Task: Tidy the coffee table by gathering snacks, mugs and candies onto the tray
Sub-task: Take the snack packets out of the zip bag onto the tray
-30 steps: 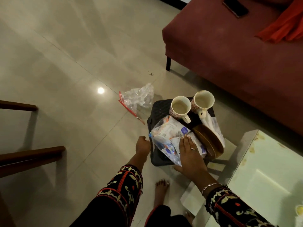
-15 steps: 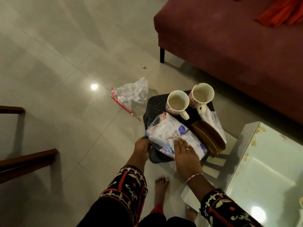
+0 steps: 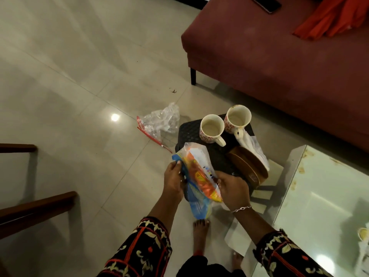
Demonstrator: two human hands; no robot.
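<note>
A black perforated tray (image 3: 188, 129) sits low beside the glass coffee table (image 3: 323, 194). On it stand two white mugs with a red pattern (image 3: 212, 128) (image 3: 237, 118), a round wooden box (image 3: 248, 166) and a crumpled white bag (image 3: 252, 144). I hold a clear snack bag (image 3: 197, 172) with orange, yellow and blue packets upright above the tray's near edge. My left hand (image 3: 173, 181) grips its left side and my right hand (image 3: 231, 187) grips its right side.
A crumpled clear zip bag (image 3: 159, 121) with a red strip lies on the tiled floor left of the tray. A maroon sofa (image 3: 279, 56) carries a phone (image 3: 266, 4) and orange cloth (image 3: 335, 15). Wooden chair legs (image 3: 36, 204) stand at left. My bare foot (image 3: 200, 234) is below the bag.
The snack bag lay flat on the tray under my right hand; both hands have now lifted it upright off the tray toward me.
</note>
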